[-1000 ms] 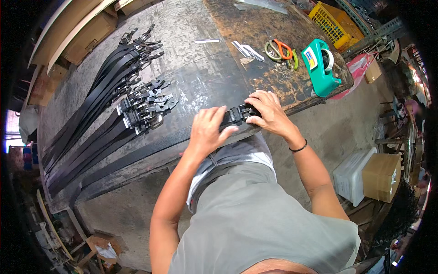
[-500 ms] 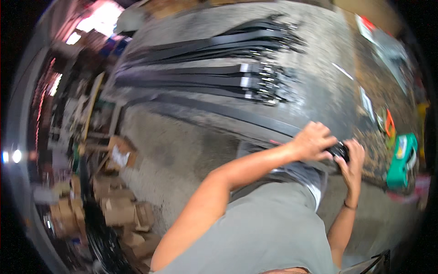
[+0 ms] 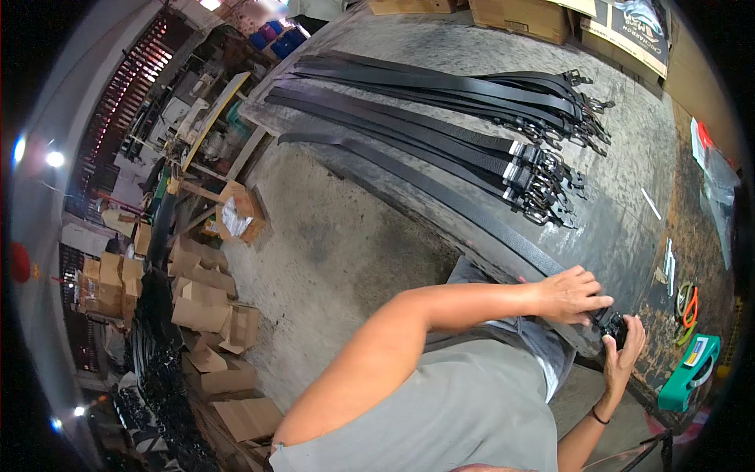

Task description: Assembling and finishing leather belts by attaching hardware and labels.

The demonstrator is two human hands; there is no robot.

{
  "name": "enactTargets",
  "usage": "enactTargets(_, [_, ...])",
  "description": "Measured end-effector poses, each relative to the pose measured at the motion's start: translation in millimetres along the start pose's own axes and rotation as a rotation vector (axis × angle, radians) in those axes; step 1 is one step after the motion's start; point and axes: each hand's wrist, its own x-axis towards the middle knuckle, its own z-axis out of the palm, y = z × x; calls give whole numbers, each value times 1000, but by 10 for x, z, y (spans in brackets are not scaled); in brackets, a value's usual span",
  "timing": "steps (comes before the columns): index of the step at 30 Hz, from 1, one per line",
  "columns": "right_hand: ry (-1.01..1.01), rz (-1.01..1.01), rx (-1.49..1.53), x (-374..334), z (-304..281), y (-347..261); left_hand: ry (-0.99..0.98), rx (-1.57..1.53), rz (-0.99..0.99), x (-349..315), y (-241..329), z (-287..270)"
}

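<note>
I see my left hand point(image 3: 568, 293) lying palm-down on the black belt point(image 3: 440, 189), fingers spread flat and pressing the strap near its buckle end rather than closing round it; my right hand point(image 3: 625, 350) has its grip curled shut on the buckle point(image 3: 614, 326) at the near edge of the surface point(image 3: 629, 141), the fingers wrapped round the dark metal from below. The belt lies flat on the surface; its long axis runs from the buckle at the lower right, by my hands, away to the upper left, where the plain tip points toward the far corner; it sits nearest me and just apart from the other straps. Beyond it lie two bundles of black belts point(image 3: 472, 118), roughly parallel to it, their buckles bunched toward the right; cardboard boxes point(image 3: 519, 16) stand at the far edge. To the right of my hands rest orange-handled scissors point(image 3: 687, 303) and a green tape dispenser point(image 3: 692, 370), near the buckle but not touching it; loose cartons point(image 3: 204, 307) are heaped on the floor at the left.
</note>
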Motion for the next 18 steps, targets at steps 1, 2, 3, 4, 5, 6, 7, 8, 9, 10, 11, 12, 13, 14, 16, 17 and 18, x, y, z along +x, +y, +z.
enactTargets(1, [20,18,16,-15,4,21,-31,-14,-24,-75,-68,-80])
enactTargets(2, [2,60,74,-48,-24,70,-75,6,-33,-202,-163,-169])
enactTargets(3, [1,52,76,-42,-110,32,-72,13,-36,-305,-243,-289])
enactTargets(4, [7,141,242,-35,-264,-74,-38,69,-72,-417,-315,-417])
enactTargets(5, [12,232,408,-37,-428,-178,-6,125,-108,-535,-383,-557])
enactTargets(6, [71,209,399,-53,-606,-257,-20,147,-145,-635,-467,-702])
enactTargets(7, [93,188,384,-122,-776,-147,-32,165,-179,-732,-560,-848])
enactTargets(8, [184,191,416,-146,-931,-124,-54,247,-222,-844,-655,-1013])
enactTargets(9, [334,195,310,-158,-1065,-152,-77,322,-260,-958,-771,-1169])
enactTargets(10, [383,130,236,-225,-1247,191,-52,393,-321,-1160,-894,-1342])
enactTargets(11, [452,137,493,-321,-1369,621,-32,468,-384,-1348,-959,-1541])
enactTargets(12, [436,83,247,-341,-1591,803,9,497,-448,-1463,-960,-1754])
enactTargets(13, [446,84,255,-389,-1560,891,21,581,-517,-1598,-1009,-1908])
enactTargets(14, [484,86,220,-398,-1567,899,65,625,-543,-1712,-1015,-2068])
enactTargets(16, [554,81,147,-400,-1594,870,135,663,-621,-1930,-939,-2369])
enactTargets(17, [588,78,112,-394,-1595,859,155,657,-672,-2004,-875,-2491])
enactTargets(18, [621,78,75,-405,-1605,846,156,654,-674,-2070,-810,-2559])
